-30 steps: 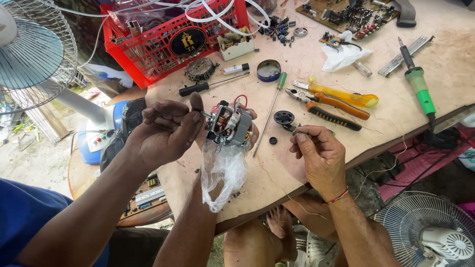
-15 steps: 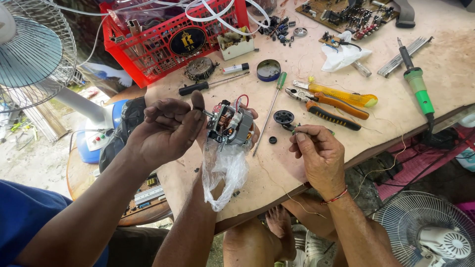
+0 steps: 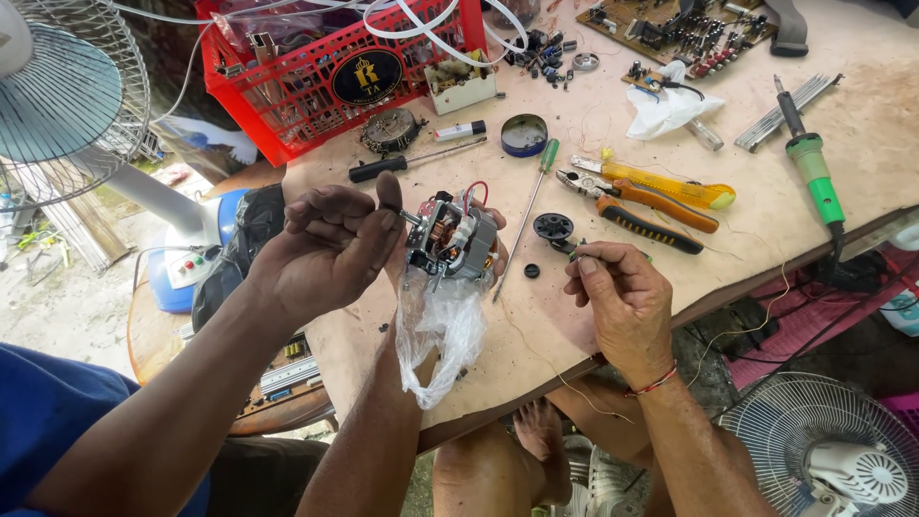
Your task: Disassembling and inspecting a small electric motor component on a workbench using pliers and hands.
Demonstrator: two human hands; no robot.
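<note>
Small motor [image 3: 450,239] held up in the air, just over the near edge of the table [image 3: 574,354], copper windings and red wire showing. Cradled from behind and below in the right hand [image 3: 496,257], fingers wrapped round its back along with a clear bag [image 3: 440,335] hanging beneath. Shaft end pinched between thumb and fingertips of the left hand [image 3: 325,254], closed on it.

Looks like a check of the shaft: turning or tugging it by hand to feel how it runs. Hard to tell from this angle whether anything small sits on the shaft tip.

Calls next for a firm hold on the motor body, a light grip on the shaft, and care that the bag stays out of the rotor.

To the right, likely a co-worker's hand [image 3: 622,302], closed round a small dark part. Just past it a black wheel [image 3: 552,226], a screwdriver [image 3: 525,215] and pliers [image 3: 641,211] on the table; a red crate [image 3: 316,96] at the far side.
</note>
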